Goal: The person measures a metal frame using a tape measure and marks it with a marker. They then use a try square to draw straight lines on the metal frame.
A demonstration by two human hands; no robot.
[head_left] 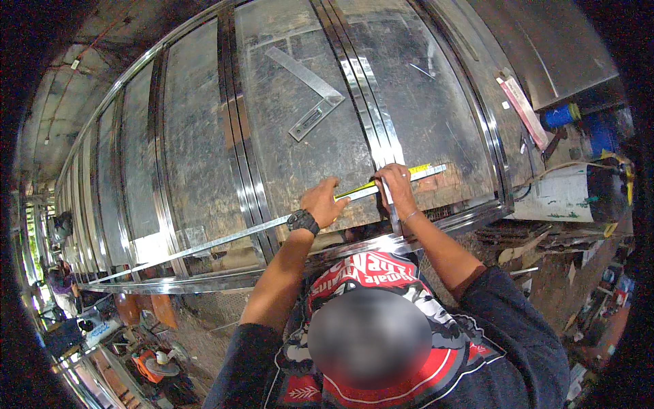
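Note:
My left hand [320,204] is closed at the near end of a yellow measuring tape [361,187], thumb and fingers beside the strip. The tape runs rightward along a long, thin pale metal strip [225,240] that crosses the frame lengthwise. My right hand [398,191] is bent over the strip at a shiny metal tube [371,112]. A slim whitish thing [387,192] shows at its fingers; its kind is unclear. Beyond my hands a steel try square [317,109] lies on the dark board.
A long metal frame [235,146] with several paired crossbars stretches to the far left. At the right lie a reddish long box [523,112], a blue roll [562,114] and a white cylinder [555,194]. Beneath the frame's near edge are scattered scraps and an orange-black object [148,365].

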